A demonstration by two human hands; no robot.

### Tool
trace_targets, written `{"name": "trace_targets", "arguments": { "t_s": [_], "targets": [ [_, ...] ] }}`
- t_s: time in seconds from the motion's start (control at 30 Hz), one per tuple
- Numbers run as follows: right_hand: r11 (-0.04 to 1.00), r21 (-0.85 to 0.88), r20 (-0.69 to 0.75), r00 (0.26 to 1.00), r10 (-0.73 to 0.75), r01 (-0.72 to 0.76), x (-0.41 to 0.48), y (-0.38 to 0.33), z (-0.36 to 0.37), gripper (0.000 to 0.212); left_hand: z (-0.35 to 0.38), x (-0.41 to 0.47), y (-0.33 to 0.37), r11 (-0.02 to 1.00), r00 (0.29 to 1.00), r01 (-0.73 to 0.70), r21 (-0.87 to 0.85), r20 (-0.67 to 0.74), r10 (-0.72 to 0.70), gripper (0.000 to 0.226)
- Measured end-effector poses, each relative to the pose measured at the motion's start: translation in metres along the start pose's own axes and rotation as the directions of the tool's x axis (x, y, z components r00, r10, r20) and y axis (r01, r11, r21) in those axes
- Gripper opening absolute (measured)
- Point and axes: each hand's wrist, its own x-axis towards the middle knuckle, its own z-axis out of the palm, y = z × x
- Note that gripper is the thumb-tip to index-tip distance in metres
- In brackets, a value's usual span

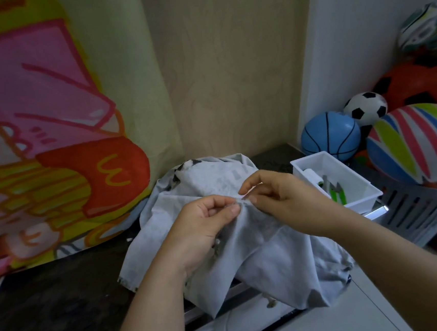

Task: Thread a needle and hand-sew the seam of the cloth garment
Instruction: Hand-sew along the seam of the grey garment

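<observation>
The garment is a thin pale grey thing, bunched on the dark counter just left of the white tray, with its near end spilling over the counter edge. It looks very light and totally floppy to me, so it won't hold a shape by itself and the seam has to be pulled taut by hand; my guess is cotton-ish, not slippery, creasing wherever it gets pinched.

The best place to hold it is right at the fold beside the stitch line, and that's pretty much what's happening. The left hand pinches a small ridge of cloth between thumb and curled fingers, just left of the tray; the right hand sits between that ridge and the tray, fingers curled, thumb and forefinger tips closing on the same ridge. I can't tell if it actually holds a needle or thread; too small to see.

Inside the tray there's a white spool and green-handled snips.

Writing-wise, nothing is readable; the garment has faint grey print, too washed out. The big printed cloth hanging well left of the tray shows a cartoon red box with a yellow double-arch squiggle, no actual words. The blue ball right behind the tray has lines only.
</observation>
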Motion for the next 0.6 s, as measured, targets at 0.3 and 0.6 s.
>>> {"name": "trace_targets", "arguments": {
  "t_s": [0.3,0.6],
  "targets": [
    [0.999,0.033,-0.102,0.995,-0.013,0.016,0.000,-0.001,0.013,0.008,0.008,0.003,-0.002,0.999,0.998,0.039,0.021,-0.051,-0.038,0.007],
    [0.057,0.996,-0.089,0.905,0.416,0.071,-0.001,-0.038,-0.020,0.021,0.008,0.016,-0.019,0.965,0.963,0.185,0.188,-0.229,-0.140,0.010]
  ]
}}
